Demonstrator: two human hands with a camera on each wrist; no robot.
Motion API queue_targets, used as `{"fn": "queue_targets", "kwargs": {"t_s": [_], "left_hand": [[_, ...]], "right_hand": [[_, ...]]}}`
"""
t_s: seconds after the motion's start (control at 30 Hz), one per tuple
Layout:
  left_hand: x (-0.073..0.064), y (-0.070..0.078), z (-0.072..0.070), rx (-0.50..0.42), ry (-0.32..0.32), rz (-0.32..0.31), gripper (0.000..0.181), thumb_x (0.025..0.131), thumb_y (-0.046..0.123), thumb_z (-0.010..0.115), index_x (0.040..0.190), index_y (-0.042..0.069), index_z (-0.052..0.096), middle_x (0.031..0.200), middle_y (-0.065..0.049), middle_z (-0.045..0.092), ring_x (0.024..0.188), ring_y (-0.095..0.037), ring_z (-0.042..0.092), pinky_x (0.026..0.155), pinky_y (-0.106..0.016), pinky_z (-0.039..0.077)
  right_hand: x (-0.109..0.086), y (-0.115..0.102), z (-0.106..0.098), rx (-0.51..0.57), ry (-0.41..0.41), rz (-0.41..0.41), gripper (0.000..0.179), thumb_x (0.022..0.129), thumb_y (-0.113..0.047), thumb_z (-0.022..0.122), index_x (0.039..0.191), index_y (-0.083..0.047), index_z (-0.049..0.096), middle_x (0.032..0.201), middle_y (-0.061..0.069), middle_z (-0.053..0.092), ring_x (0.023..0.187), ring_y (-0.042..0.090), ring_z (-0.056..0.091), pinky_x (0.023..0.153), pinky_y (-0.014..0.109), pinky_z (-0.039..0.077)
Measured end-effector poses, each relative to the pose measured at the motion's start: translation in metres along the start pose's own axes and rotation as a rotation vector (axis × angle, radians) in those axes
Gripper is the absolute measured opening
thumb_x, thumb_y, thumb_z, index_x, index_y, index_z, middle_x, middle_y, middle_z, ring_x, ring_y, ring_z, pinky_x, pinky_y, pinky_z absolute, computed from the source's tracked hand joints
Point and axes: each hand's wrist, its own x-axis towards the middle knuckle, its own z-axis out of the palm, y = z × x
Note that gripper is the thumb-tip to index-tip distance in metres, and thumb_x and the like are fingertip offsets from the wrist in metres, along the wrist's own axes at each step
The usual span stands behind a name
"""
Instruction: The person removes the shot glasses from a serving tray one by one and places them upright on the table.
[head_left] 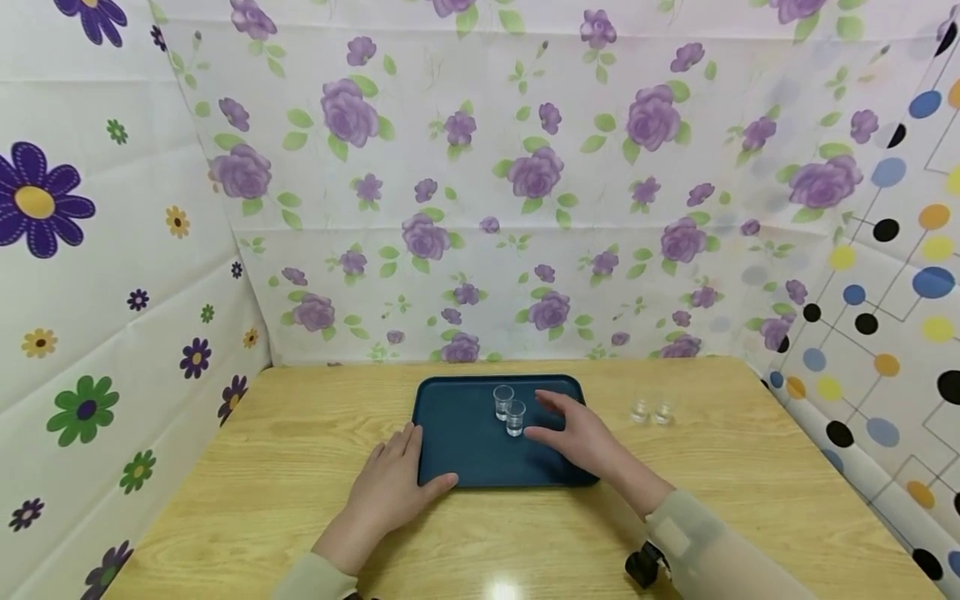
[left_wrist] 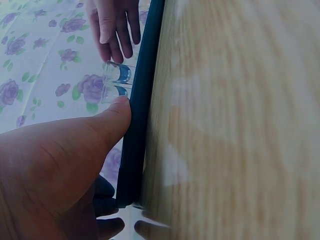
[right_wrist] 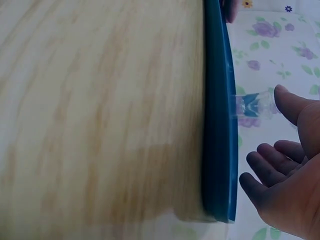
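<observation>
Two small clear shot glasses stand side by side on a dark blue tray (head_left: 465, 458), the nearer glass (head_left: 515, 419) slightly right of the farther glass (head_left: 503, 402). My left hand (head_left: 393, 483) rests at the tray's front left corner. Its thumb lies at the front rim and its fingers are along the left side. Over the tray's right part is my right hand (head_left: 576, 429), thumb and fingers spread apart with nothing between them. Its thumb tip is close to the nearer glass. In the right wrist view the thumb overlaps the upper part of a glass (right_wrist: 250, 105).
To the right of the tray, two more small clear glasses stand together on the wooden table (head_left: 300, 442): a left one (head_left: 639, 412) and a right one (head_left: 663, 412). A flowered cloth (head_left: 480, 200) hangs behind the table, with patterned cloths at both sides.
</observation>
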Motion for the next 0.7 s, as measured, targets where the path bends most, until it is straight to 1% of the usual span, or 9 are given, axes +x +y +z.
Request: {"fn": "queue_targets", "kwargs": {"t_s": [0.13,0.47,0.7], "left_hand": [[0.0,0.0,0.0,-0.002,0.005,0.0,0.108,0.101,0.071,0.069,0.171,-0.004,0.034,0.175,-0.027,0.033,0.161,-0.047,0.033,0.133,-0.063,0.023],[-0.001,0.002,-0.005,0.005,0.007,0.012,0.107,0.101,0.07,0.069,0.17,-0.005,0.035,0.174,-0.029,0.034,0.16,-0.048,0.034,0.133,-0.063,0.025],[0.001,0.001,-0.002,0.016,0.004,0.009,0.108,0.101,0.071,0.068,0.17,-0.005,0.034,0.175,-0.028,0.034,0.161,-0.048,0.033,0.133,-0.063,0.024]], "right_hand": [[0.004,-0.002,0.006,-0.006,-0.011,0.001,0.079,0.104,-0.035,0.082,0.169,-0.007,0.046,0.165,0.015,0.053,0.151,0.037,0.052,0.12,0.057,0.049],[0.015,-0.005,0.017,0.009,-0.004,0.031,0.078,0.102,-0.036,0.084,0.166,-0.008,0.05,0.161,0.013,0.058,0.146,0.034,0.058,0.117,0.055,0.052],[0.019,-0.006,0.021,0.001,-0.003,0.043,0.073,0.103,-0.036,0.083,0.164,-0.011,0.053,0.158,0.011,0.061,0.143,0.032,0.06,0.115,0.054,0.054]]}}
